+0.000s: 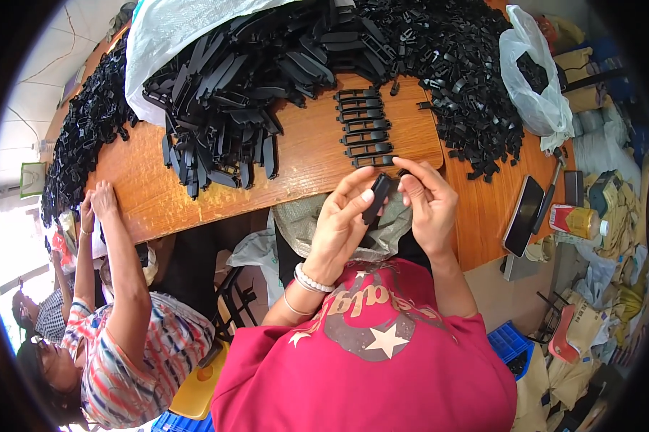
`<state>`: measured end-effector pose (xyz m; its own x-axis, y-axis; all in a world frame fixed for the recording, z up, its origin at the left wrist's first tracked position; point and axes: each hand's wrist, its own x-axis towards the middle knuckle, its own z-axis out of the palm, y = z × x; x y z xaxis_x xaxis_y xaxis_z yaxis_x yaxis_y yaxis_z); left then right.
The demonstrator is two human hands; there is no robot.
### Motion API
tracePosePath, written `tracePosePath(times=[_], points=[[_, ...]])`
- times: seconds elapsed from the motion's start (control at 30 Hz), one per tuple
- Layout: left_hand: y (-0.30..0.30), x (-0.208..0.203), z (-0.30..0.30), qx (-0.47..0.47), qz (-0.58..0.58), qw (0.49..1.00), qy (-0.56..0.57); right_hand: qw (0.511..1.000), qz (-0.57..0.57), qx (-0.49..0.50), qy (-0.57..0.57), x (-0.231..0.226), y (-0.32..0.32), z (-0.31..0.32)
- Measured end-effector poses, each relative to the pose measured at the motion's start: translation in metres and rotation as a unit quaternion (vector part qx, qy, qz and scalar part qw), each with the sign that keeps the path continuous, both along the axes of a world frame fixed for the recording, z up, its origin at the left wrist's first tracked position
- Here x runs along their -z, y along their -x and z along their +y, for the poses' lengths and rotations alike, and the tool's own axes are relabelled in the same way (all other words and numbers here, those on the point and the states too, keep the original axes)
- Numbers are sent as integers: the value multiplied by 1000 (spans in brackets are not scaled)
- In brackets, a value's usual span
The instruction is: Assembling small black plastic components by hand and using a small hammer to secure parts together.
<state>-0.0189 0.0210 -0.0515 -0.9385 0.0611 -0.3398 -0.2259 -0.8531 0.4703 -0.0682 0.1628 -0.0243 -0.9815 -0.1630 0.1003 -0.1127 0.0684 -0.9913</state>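
Observation:
Just beyond the table's near edge, my left hand is closed around a long black plastic piece, held upright between thumb and fingers. Close by on the right, my right hand pinches a small black plastic part, mostly hidden by the fingertips. The two pieces are apart. Beyond my hands, a column of several black plastic frames lies side by side on the wooden table.
Long curved black parts pile up at the far left under a white sack. Small black clips heap at the right, beside a clear plastic bag. A phone and a bottle are at right. A co-worker's hands rest leftward.

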Motion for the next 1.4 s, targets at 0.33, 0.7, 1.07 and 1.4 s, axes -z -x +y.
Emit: tracePosePath(times=[0.33, 0.7, 1.07, 1.4], points=[[-11, 2, 3, 49, -24, 996, -74, 1000, -22, -17, 14, -5, -19, -5], [-10, -28, 8, -60, -10, 998, 1, 955, 232, 23, -182, -18, -19, -7], [-17, -29, 9, -26, 64, 943, 325, 893, 337, 23, -299, -15, -22, -7], [-11, -29, -2, -10, 92, 919, 384, 884, 346, -73, -305, -20, -25, 3]])
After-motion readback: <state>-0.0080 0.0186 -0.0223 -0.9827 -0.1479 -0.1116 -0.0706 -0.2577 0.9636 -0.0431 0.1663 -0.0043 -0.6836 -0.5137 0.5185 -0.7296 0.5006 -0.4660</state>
